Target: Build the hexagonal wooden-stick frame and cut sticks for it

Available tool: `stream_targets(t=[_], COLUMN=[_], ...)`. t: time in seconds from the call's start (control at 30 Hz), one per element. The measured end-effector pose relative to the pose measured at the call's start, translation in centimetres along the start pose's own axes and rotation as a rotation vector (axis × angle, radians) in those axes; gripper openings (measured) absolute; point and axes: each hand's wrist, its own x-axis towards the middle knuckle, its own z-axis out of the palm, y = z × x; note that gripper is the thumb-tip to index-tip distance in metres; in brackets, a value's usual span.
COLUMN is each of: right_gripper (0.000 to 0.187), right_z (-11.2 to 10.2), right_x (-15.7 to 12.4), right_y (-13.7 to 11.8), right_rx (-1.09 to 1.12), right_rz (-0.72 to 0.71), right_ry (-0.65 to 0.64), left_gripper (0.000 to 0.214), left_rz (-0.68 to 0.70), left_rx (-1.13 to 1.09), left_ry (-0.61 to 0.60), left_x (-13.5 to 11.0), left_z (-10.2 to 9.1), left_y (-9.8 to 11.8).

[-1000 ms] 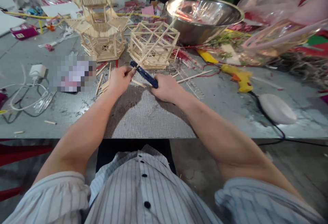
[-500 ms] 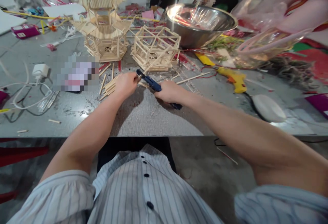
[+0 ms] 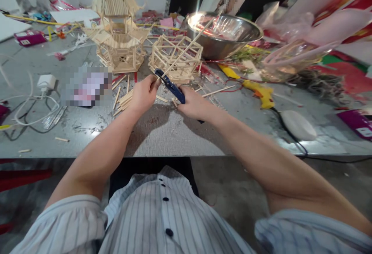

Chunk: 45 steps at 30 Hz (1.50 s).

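Note:
My left hand (image 3: pixel 143 93) pinches the near end of a long thin wooden stick (image 3: pixel 186 48) that slants up and away to the right. My right hand (image 3: pixel 193 104) is closed round the handles of dark blue cutting pliers (image 3: pixel 171 86), whose jaws meet the stick just beside my left fingertips. Both hands hover over a grey textured mat (image 3: pixel 162 130) on the table. A pile of short cut sticks (image 3: pixel 123 99) lies to the left of my left hand.
Behind the hands stand a stick pagoda model (image 3: pixel 117 33) and an open stick frame (image 3: pixel 176 58). A steel bowl (image 3: pixel 223 33) is at the back. A yellow glue gun (image 3: pixel 260 91) with a black cable lies right. A white charger (image 3: pixel 46 81) and cable lie left.
The hands have lifted slightly and the long stick is raised again, slanting up toward the bowl. The pliers stay at the stick's near end. The view shifted a little.

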Motion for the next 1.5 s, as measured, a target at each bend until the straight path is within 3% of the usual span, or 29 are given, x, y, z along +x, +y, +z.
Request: stream_targets(t=[0.13,0.4,0.7,0.83,0.93,1.07,1.17,1.27,1.37,1.5], right_gripper=[0.062,0.069,0.079,0.082,0.088,0.079,0.06,0.056,0.05,0.043], right_z=[-0.2,-1.1,-1.4,-0.5,0.2,0.0,-1.4,-2.8,-3.3,-2.9], right_x=[-0.1,-0.3,-1.2,-1.0,-0.3,0.0,-0.7,-1.3,-1.0,0.0], right_y=[0.1,0.3,3.4,4.6,4.9,4.4,3.0,1.1,-0.1,-0.3], right_rx=[-0.029,0.022,-0.144,-0.275,-0.332,-0.342,-0.281,-0.271,-0.321,-0.287], right_rz=[0.043,-0.097,0.076,0.193,0.203,0.149,0.117,-0.002,-0.189,-0.215], right_ry=[-0.036,-0.077,0.062,-0.02,-0.057,-0.021,0.106,0.286,0.267,0.165], left_gripper=[0.022,0.027,0.029,0.027,0.027,0.026,0.024,0.026,0.028,0.029], left_rz=[0.026,0.014,0.024,0.026,0.032,-0.019,-0.078,-0.122,-0.176,-0.184], left_rx=[-0.085,-0.262,-0.062,-0.04,-0.02,-0.111,-0.26,-0.402,-0.467,-0.434], left_ry=[0.026,-0.051,-0.039,-0.055,-0.114,-0.188,-0.237,-0.313,-0.405,-0.46], left_x=[0.0,0.1,-0.5,-0.4,-0.4,-0.3,-0.3,-0.4,-0.5,-0.7], left_z=[-0.2,-0.2,-0.7,-0.6,-0.5,-0.3,-0.1,0.0,-0.1,-0.1], left_y=[0.3,0.0,0.6,0.1,0.1,0.3,0.4,0.7,1.1,1.2])
